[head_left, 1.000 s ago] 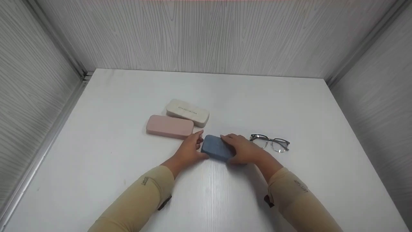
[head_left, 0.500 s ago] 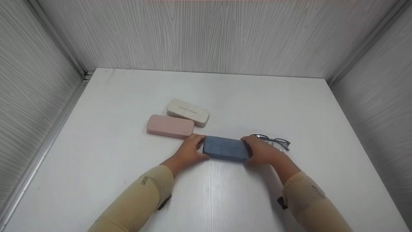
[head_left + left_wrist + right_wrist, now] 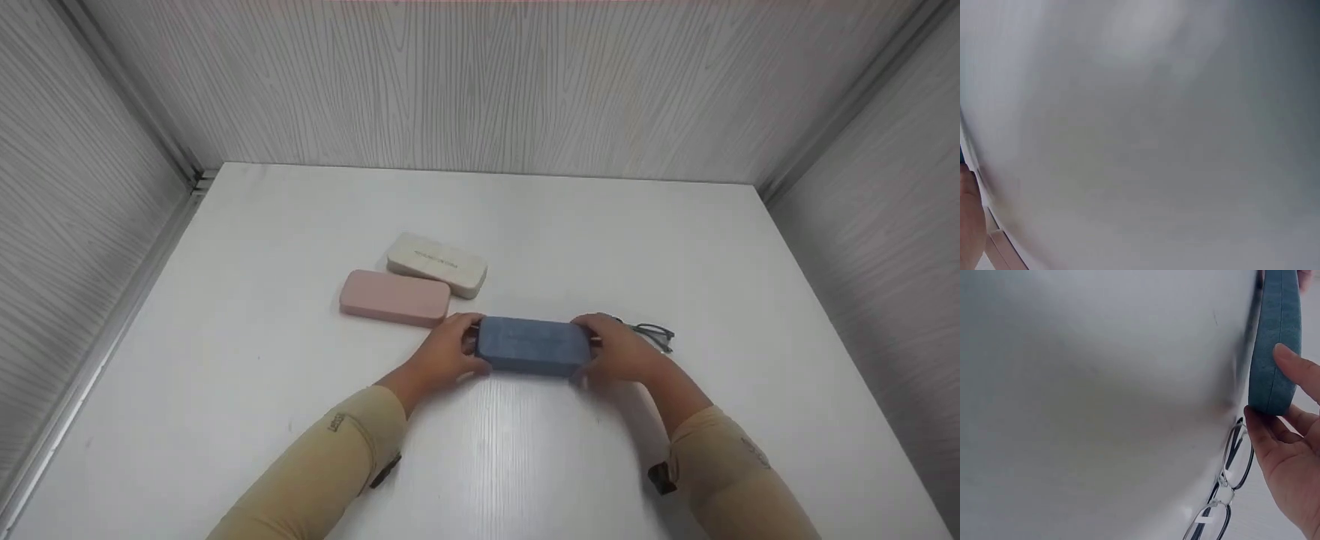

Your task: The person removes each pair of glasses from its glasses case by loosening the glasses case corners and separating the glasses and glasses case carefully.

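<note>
between the two hands, in the head view, is a blue eyeglass case [image 3: 534,345], its length running from one to the other. the left hand [image 3: 442,354] pinches its left end, thumb at the near edge, fingers at the far one; the right hand [image 3: 621,354] grips the opposite end likewise. just beyond the left hand is a pink eyeglass case [image 3: 395,298], and past that a white eyeglass case [image 3: 437,264] with lettering too blurred to read. partly hidden behind the right hand are eyeglasses [image 3: 657,333]. in the left wrist view only a sliver of the left hand shows, so its hold cannot be told there. in the right wrist view, the right thumb presses the blue case's seamed side.
</note>
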A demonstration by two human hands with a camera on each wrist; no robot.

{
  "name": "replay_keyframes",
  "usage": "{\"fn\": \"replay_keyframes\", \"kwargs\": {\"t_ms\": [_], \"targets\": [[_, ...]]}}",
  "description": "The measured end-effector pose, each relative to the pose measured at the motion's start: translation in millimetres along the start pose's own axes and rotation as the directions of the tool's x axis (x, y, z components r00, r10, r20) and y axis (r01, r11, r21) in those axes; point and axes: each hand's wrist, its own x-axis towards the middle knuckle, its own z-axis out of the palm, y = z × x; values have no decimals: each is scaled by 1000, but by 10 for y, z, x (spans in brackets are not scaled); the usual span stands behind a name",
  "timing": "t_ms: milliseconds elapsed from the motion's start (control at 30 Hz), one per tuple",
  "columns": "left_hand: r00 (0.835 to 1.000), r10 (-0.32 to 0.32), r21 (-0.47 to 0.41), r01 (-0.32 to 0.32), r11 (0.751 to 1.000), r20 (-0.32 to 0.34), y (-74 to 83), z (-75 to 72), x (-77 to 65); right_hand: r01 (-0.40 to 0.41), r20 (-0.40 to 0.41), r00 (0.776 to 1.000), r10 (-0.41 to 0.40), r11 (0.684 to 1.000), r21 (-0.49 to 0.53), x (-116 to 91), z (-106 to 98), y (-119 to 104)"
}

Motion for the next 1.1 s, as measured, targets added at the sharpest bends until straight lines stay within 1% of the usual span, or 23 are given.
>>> {"fn": "replay_keyframes", "kwargs": {"t_ms": [67,200,300,400,533,633,800,967,1100], "targets": [[1000,-5,6,5,1000,-17,21,-1,14,11,4,1000,-12,998,60,-15,-45,19],[999,8,-19,-9,1000,-51,73,-18,52,22,-4,1000,-21,985,174,-24,-137,44],[998,14,-75,-19,997,-61,134,-38,90,0,-22,1000,5,973,231,-30,-212,53],[998,18,-146,-28,989,-67,209,-58,146,-27,-41,998,39,963,268,-38,-296,50],[995,23,-196,-42,980,-97,325,-79,240,-64,-56,995,84,951,301,-26,-409,62],[992,25,-217,-51,975,-123,416,-80,334,-97,-70,990,125,944,316,-1,-490,103],[990,20,-253,-55,966,-139,538,-34,536,-109,-104,982,159,921,374,56,-603,223],[989,13,-281,-54,958,-146,620,83,759,-117,-134,974,184,909,400,101,-708,370],[986,-26,-289,-22,957,-162,680,217,916,-153,-137,963,231,891,427,139,-773,498]]}}
